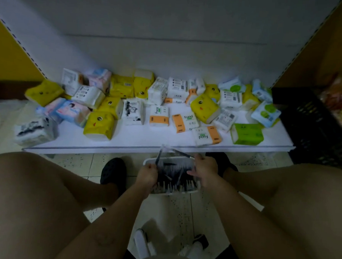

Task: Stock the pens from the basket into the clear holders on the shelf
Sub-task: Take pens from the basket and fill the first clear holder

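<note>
White sheet metal forms the shelf (138, 136), a low board running across the view with a pale back panel (172, 20) above it. Bare knees fill the lower corners, the left knee (24, 191) and the right knee (301, 195). The person sits facing the shelf on a white stool (143, 244) whose legs show at the bottom edge. Right of the shelf stands a black crate (309, 128). Soft tissue packs (100, 125) lie scattered over the back and middle of the shelf, in yellow, white with orange, pink and blue, plus 1 green pack (247, 134) near the right end.

On the tiled floor (75, 164), just in front of the shelf edge and between 2 black shoes (113, 170), sits the white basket (174, 191). The pens (173, 176) lie heaped inside it, dark barrels with pale ends toward the near wall.

Both hands are at the basket. The left hand (147, 174) is over its left side, fingers curled round a dark pen (159, 157) that stands nearly upright, its tip reaching the shelf's front edge. The right hand (205, 170) is at the right rim, fingers closed on a second pen (182, 152) that slants up and to the left. Blur hides whether either hand holds more than 1.
</note>
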